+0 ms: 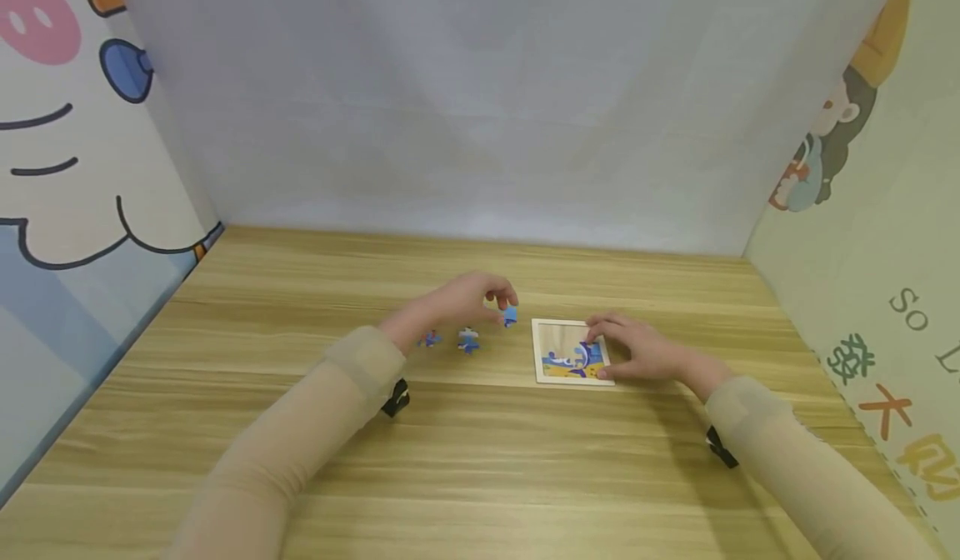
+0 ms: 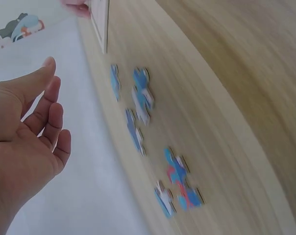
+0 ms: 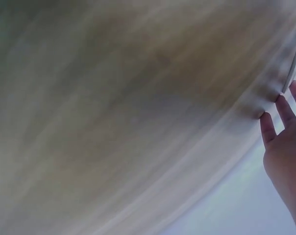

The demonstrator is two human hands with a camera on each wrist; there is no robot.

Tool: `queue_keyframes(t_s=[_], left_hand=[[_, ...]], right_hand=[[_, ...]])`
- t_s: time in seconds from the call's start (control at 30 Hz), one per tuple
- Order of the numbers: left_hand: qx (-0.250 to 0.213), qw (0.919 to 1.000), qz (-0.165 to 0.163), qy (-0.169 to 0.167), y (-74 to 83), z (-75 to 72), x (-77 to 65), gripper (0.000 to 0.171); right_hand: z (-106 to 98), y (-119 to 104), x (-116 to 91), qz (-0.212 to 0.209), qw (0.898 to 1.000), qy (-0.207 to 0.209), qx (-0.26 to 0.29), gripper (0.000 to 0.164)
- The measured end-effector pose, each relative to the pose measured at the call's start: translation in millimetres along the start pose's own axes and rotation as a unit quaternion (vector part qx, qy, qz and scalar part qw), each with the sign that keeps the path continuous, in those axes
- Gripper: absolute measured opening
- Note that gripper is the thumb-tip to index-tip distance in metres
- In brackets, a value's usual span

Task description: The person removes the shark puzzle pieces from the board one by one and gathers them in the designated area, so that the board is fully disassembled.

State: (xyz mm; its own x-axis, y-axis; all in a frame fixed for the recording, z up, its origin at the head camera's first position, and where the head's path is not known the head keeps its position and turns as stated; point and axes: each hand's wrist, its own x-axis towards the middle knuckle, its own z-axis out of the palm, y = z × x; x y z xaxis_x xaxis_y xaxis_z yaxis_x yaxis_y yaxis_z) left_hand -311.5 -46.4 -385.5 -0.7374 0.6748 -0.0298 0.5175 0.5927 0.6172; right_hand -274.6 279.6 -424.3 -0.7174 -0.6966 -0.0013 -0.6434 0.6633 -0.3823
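My left hand (image 1: 468, 297) hovers over the table with fingers loosely bent. In the left wrist view, nothing shows between the thumb and fingers of this hand (image 2: 33, 117). Just under its fingertips in the head view is a light-blue jigsaw piece (image 1: 511, 313). A blue-and-white piece (image 1: 468, 341) lies nearer me. My right hand (image 1: 637, 350) rests on the right side of a white-rimmed puzzle tray (image 1: 537, 353), thumb near its lower corner. Its fingers (image 3: 285, 110) are spread and fairly straight. Some blue, white and yellow pieces (image 1: 572, 370) fill the tray's lower and right part; bare wood shows at upper left.
Several loose pieces lie left of the tray, among them a blue-and-red one (image 2: 188, 197) and a blue-and-white one (image 2: 135, 132). A pale curtain (image 1: 480, 127) hangs behind the wooden table (image 1: 465, 477). Printed panels stand at both sides.
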Motion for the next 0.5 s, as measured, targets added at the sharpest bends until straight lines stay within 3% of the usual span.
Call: queue_keyframes(t_s=[0.27,0.5], left_hand=[[0.012,0.9991,0.038,0.011,18.0,15.1,25.2,0.03],[0.045,0.9988,0.011,0.017,32.1,32.9,39.4,0.038]], right_hand=[[3,-1,-7,0.068,0.997,0.015,-0.02,0.075],[7,-1,-10,0.09,0.995,0.028,-0.042,0.083]])
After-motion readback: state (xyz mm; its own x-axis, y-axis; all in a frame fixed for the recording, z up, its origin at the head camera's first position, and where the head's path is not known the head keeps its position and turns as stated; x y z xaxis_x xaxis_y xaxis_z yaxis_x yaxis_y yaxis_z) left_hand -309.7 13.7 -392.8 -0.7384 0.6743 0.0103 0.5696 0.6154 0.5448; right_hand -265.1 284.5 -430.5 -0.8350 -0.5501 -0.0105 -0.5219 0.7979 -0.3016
